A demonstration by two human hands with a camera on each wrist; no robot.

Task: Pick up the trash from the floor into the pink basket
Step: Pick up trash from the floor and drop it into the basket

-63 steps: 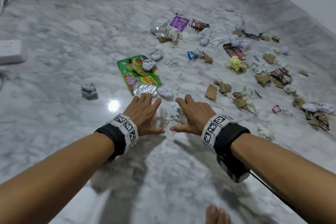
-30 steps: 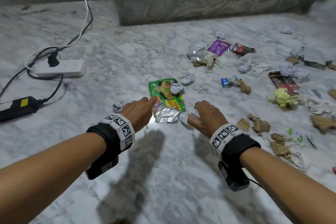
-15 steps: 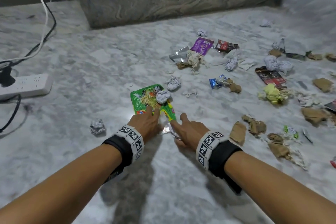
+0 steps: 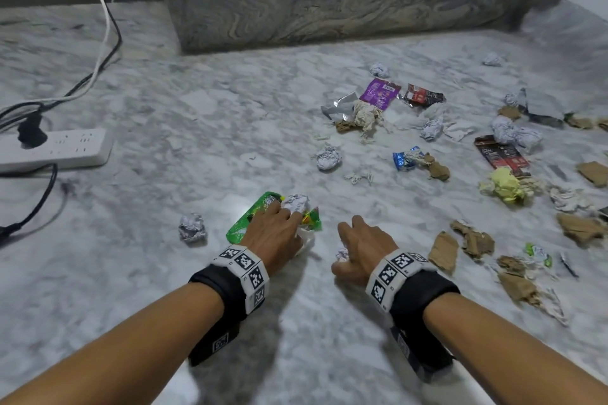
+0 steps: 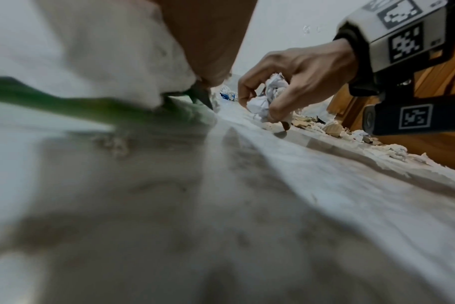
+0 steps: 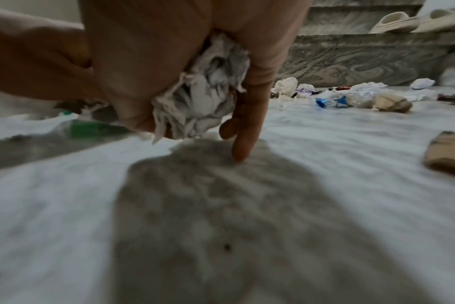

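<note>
The marble floor (image 4: 197,115) is big, with trash scattered mostly to the right. No pink basket shows in any view, so I cannot tell which way it lies. The green wrapper (image 4: 260,207) lies flat under the left hand (image 4: 274,233), which grips it along with some white paper. The right hand (image 4: 365,246) squeezes a crumpled paper ball (image 5: 270,96). Both hands look full, so I think the basket comes next.

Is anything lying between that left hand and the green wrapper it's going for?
Nothing visible: the left hand already rests on the green wrapper. A crumpled paper ball sits on the wrapper's far end, at the fingertips.
</note>
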